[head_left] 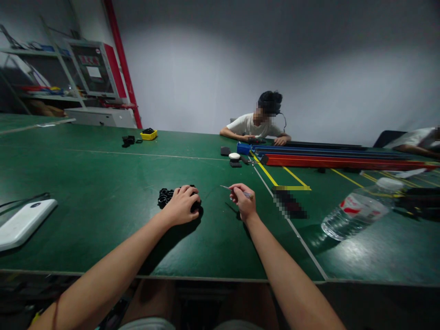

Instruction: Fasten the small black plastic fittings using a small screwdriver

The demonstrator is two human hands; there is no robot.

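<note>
My left hand [184, 204] is curled over the right end of a cluster of small black ring-like parts [165, 197] on the green table. Its fingers close round the parts there and hide some of them. To the right, my right hand [242, 201] grips the handle of a slim tool [248, 195] with a thin metal shaft, perhaps a small screwdriver. The shaft points left, towards the black parts, and its tip is apart from them. The hand is held just above the tabletop, casting a shadow.
A water bottle [360, 208] stands tilted-looking at right; a white phone-like device [27, 224] lies at left. Farther back are a yellow tray [149, 134], a white round object [234, 156] and long red and blue bars [337, 161]. A co-worker [256, 123] sits opposite.
</note>
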